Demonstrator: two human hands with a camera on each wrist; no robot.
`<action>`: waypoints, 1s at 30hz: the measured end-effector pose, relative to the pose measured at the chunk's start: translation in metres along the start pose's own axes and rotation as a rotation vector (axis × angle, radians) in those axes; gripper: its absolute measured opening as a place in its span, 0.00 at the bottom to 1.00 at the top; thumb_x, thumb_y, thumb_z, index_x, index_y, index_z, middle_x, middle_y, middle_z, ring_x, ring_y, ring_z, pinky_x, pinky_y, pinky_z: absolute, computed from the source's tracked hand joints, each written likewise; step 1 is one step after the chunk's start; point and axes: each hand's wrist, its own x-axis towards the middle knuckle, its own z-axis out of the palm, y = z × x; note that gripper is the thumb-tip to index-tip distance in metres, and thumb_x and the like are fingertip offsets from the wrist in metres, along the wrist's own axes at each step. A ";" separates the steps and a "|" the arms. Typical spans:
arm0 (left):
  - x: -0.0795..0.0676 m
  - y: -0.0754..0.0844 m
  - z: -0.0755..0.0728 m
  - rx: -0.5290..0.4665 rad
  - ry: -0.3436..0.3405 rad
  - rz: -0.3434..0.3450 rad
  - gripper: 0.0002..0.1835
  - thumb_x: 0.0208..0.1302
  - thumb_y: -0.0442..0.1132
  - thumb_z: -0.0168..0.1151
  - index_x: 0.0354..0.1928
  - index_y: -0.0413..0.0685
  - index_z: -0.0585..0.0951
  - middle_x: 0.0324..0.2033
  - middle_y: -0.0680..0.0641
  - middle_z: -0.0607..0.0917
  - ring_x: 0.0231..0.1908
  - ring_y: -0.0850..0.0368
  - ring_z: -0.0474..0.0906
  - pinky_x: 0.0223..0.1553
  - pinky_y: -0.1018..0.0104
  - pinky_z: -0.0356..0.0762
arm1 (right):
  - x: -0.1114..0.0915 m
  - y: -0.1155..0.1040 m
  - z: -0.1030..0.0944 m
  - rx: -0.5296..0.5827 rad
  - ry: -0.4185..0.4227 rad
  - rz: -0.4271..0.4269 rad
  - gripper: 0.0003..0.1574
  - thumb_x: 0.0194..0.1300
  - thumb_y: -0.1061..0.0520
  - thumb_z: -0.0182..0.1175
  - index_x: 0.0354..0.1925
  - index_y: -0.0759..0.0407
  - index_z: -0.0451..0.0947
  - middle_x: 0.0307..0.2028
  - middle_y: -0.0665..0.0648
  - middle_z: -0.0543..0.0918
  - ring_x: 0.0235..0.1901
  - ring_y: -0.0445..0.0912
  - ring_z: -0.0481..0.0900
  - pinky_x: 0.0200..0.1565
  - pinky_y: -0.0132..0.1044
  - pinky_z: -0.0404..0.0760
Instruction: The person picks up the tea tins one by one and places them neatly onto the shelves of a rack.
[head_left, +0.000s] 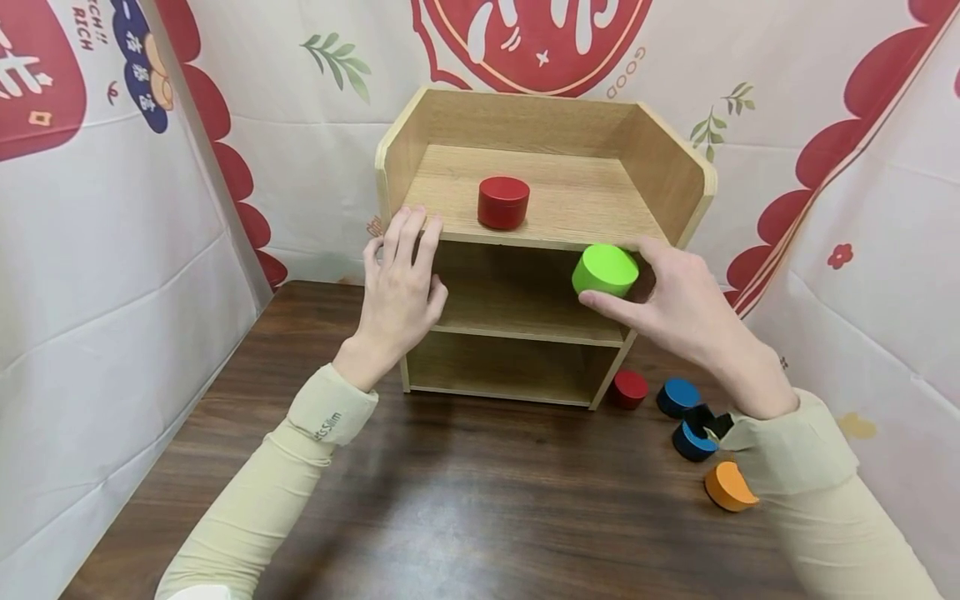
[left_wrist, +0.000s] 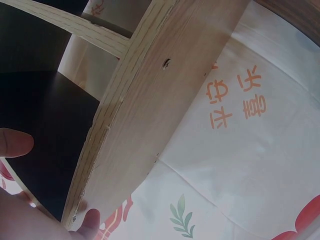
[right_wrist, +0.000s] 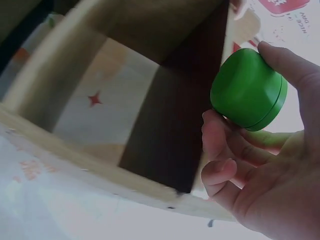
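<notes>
My right hand (head_left: 693, 304) pinches a bright green round tin (head_left: 606, 271) between thumb and fingers, in front of the upper opening of a small wooden shelf (head_left: 517, 335). In the right wrist view the green tin (right_wrist: 247, 90) shows a lid seam, and the other fingers curl below it. My left hand (head_left: 401, 287) holds the shelf's left front corner, fingers over the top board and thumb under it. The left wrist view shows one finger (left_wrist: 90, 225) against the outer side panel. A red round tin (head_left: 502, 203) stands on the top board, near its front edge.
To the right of the shelf, on the dark wooden table (head_left: 450, 508), lie another red tin (head_left: 630, 389), a blue tin (head_left: 678, 397), a second blue piece (head_left: 693, 442) beside a black strap end, and an orange piece (head_left: 729, 487). Printed cloth (head_left: 292, 150) hangs behind.
</notes>
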 end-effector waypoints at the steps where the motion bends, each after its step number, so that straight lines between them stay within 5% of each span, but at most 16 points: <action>1: 0.000 0.000 0.000 -0.001 0.000 0.000 0.36 0.52 0.32 0.54 0.68 0.45 0.63 0.68 0.42 0.65 0.72 0.47 0.53 0.61 0.43 0.56 | 0.003 -0.002 -0.003 0.002 0.006 -0.006 0.38 0.51 0.40 0.71 0.55 0.56 0.75 0.41 0.57 0.82 0.36 0.49 0.75 0.37 0.38 0.69; 8: -0.001 0.000 -0.001 0.000 0.000 0.000 0.37 0.52 0.32 0.54 0.69 0.45 0.62 0.68 0.42 0.65 0.72 0.47 0.53 0.61 0.43 0.57 | 0.026 -0.011 -0.016 0.018 0.032 -0.029 0.37 0.53 0.41 0.70 0.55 0.59 0.74 0.36 0.57 0.81 0.33 0.48 0.75 0.33 0.28 0.67; 20: -0.001 0.000 -0.001 -0.001 0.000 0.003 0.36 0.52 0.32 0.53 0.68 0.45 0.63 0.67 0.42 0.66 0.72 0.47 0.54 0.61 0.43 0.57 | 0.065 -0.006 -0.014 0.033 -0.051 0.108 0.45 0.56 0.36 0.64 0.63 0.60 0.67 0.44 0.63 0.78 0.40 0.52 0.71 0.36 0.39 0.67; 25: 0.000 -0.001 -0.001 0.002 0.012 0.009 0.36 0.52 0.31 0.53 0.68 0.45 0.63 0.67 0.42 0.66 0.71 0.47 0.54 0.60 0.42 0.58 | 0.076 -0.006 -0.013 -0.012 -0.097 0.180 0.48 0.58 0.35 0.61 0.66 0.63 0.63 0.53 0.67 0.76 0.46 0.57 0.71 0.40 0.44 0.66; 30: 0.000 -0.002 0.000 0.004 0.019 0.012 0.36 0.52 0.31 0.53 0.68 0.45 0.63 0.67 0.42 0.66 0.71 0.47 0.55 0.60 0.43 0.58 | 0.083 -0.007 -0.012 -0.067 -0.120 0.226 0.48 0.59 0.34 0.59 0.65 0.64 0.64 0.51 0.67 0.76 0.44 0.57 0.71 0.38 0.43 0.65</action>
